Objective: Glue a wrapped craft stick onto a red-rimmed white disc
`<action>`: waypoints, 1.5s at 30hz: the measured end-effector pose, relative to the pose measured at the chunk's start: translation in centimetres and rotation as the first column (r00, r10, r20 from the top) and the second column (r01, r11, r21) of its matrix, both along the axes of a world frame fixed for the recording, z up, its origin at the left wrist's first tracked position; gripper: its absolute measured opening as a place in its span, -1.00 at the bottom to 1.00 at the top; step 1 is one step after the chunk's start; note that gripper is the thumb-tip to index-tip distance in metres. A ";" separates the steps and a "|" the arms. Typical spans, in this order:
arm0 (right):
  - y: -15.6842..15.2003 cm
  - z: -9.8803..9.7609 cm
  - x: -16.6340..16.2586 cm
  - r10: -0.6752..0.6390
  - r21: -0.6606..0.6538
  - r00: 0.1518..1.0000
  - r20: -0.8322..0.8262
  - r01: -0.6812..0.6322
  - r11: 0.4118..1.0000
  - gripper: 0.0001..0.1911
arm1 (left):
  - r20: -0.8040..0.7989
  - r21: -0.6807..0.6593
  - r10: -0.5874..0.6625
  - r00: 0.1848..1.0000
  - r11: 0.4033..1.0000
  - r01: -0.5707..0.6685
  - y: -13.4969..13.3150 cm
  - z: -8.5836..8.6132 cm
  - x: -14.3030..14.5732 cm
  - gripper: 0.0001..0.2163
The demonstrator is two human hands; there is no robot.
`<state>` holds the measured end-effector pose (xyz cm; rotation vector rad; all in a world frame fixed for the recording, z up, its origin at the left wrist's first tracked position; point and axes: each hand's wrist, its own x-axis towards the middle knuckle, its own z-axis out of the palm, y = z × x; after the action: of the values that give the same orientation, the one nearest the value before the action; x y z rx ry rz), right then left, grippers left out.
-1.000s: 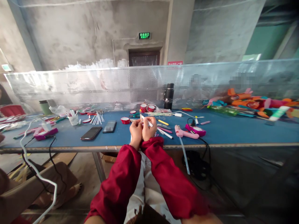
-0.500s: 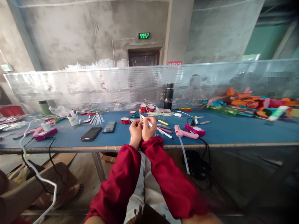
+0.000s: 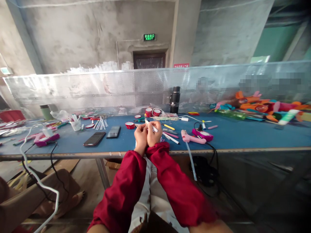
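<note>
Just above the front edge of the blue table [image 3: 233, 137], my two hands meet. My right hand [image 3: 154, 136] is closed around a white marker pen [image 3: 155, 129], whose end sticks out past the fingers. My left hand [image 3: 140, 136] is closed too, its fingertips pressed against the right ones. Whatever it pinches is hidden or too small to make out. Right of my hands lie several pens [image 3: 172, 139] and a yellow pen [image 3: 169, 127]. A red and white tape roll stack [image 3: 130, 125] is to the left.
A pink glue gun [image 3: 194, 139] lies right, its clear glue stick hanging over the edge. Two dark phones [image 3: 94, 139] lie left. A black thermos [image 3: 175, 100] stands behind, with colourful inflated-looking items [image 3: 264, 106] far right. Another person's leg [image 3: 58, 181] shows lower left.
The white marker pen has tilted slightly within my fingers, and my right fingers have shifted a little. My arms stay in nearly the same place.
</note>
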<state>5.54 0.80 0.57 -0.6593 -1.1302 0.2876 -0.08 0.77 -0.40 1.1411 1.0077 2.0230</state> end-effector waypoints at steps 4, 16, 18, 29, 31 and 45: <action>-0.1 0.0 0.0 -0.024 0.010 1.000 -0.017 0.024 1.000 -0.72 | -0.002 -0.002 -0.003 1.000 1.000 0.003 0.1 0.0 0.0 -0.87; 0.4 -0.3 0.1 -0.042 0.008 0.998 -0.036 0.043 0.999 -0.72 | 0.001 0.006 -0.004 1.000 1.000 0.004 0.2 -0.1 0.0 -0.88; 0.3 -0.2 0.1 -0.026 0.010 1.000 -0.015 0.026 1.000 -0.72 | -0.005 0.012 -0.006 1.000 1.000 0.006 0.3 -0.2 0.0 -0.87; 0.2 -0.1 0.0 -0.023 0.009 1.000 -0.008 0.023 1.000 -0.74 | -0.007 0.019 0.000 1.000 1.000 0.000 0.3 -0.2 -0.1 -0.86; 0.2 0.0 0.0 -0.045 0.011 0.998 -0.033 0.046 0.999 -0.75 | -0.004 0.017 0.003 1.000 1.000 -0.003 0.2 -0.2 -0.1 -0.87; 0.5 -0.3 0.0 -0.040 0.025 0.999 -0.017 0.041 0.999 -0.75 | 0.037 0.013 -0.013 0.999 1.000 0.013 0.3 0.1 0.1 -0.88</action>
<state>5.56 1.30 0.27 -0.6556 -1.1014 0.2436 -0.01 1.03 -0.32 1.1096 0.9678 2.0356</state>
